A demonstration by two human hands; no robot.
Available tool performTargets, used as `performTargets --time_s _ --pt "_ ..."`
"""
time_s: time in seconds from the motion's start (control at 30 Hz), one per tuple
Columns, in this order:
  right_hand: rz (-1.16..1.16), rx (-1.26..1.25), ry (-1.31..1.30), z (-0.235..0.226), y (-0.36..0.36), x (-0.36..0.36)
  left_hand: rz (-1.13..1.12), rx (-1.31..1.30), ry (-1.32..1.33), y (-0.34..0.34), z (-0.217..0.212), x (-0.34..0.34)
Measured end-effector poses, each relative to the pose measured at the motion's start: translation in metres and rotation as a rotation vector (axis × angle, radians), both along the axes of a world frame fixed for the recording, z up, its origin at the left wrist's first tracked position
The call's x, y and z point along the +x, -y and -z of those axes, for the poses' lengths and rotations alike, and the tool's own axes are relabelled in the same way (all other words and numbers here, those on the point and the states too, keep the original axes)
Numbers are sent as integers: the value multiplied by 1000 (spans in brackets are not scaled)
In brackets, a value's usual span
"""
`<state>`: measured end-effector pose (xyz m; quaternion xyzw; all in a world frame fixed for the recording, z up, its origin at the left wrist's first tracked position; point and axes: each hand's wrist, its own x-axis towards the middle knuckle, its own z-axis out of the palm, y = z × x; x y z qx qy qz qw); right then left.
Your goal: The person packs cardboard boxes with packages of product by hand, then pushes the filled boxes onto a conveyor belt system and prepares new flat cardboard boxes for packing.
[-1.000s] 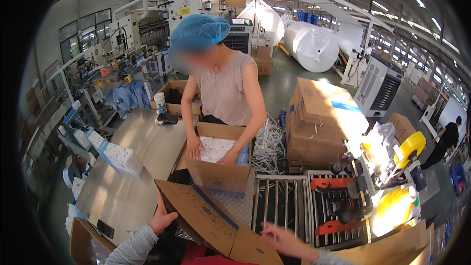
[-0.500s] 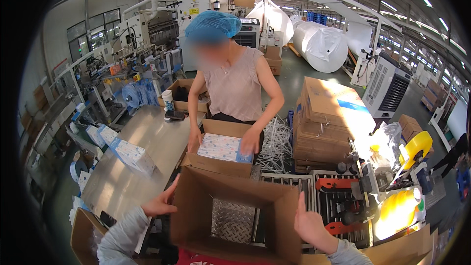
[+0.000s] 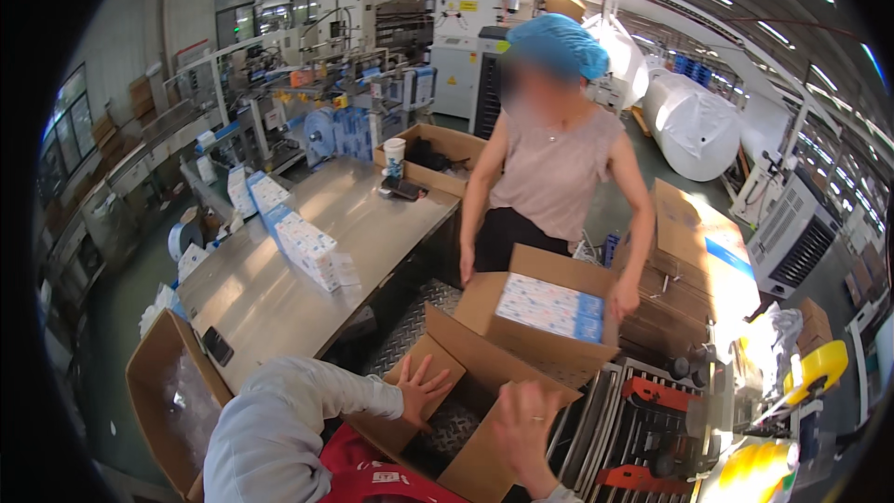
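An open cardboard box (image 3: 494,447) stands right before me, its inside hollow down to a patterned metal plate. My left hand (image 3: 424,393) lies with fingers spread against a flap on the box's left side. Over the box's right wall is my right hand (image 3: 523,424), fingers raised and apart, slightly blurred; whether it touches the cardboard I cannot tell. Just beyond, a second carton (image 3: 475,303) holds white and blue patterned packs (image 3: 549,305). A co-worker in a blue hair cover has a hand on either side of that carton.
Patterned packs (image 3: 303,242) stand in a row on the steel table (image 3: 270,307), with a phone (image 3: 218,346) at its near edge. A box of clear plastic (image 3: 154,363) is at lower left. Rollers with red parts (image 3: 652,401) lie right; stacked cartons (image 3: 689,233) stand behind.
My view has swung left. My hands have gone from the box's outer sides to its top, the left now on a flap. The co-worker's carton has turned and tilted.
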<state>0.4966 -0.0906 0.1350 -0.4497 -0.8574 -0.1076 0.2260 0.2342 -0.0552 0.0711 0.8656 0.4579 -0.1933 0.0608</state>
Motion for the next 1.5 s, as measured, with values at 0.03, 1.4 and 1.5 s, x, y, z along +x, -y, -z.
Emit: performTargets --time_s 0.03,1.4,1.5 --pt "93 -52 23 -20 -11 3 1 -45 -3 1 -11 1" --pt "159 -1345 -520 7 -18 -226 -972 -1353 1404 -85 50 -155" --pt "-97 -1533 -346 57 -10 -275 -830 -467 1216 -67 52 -129"
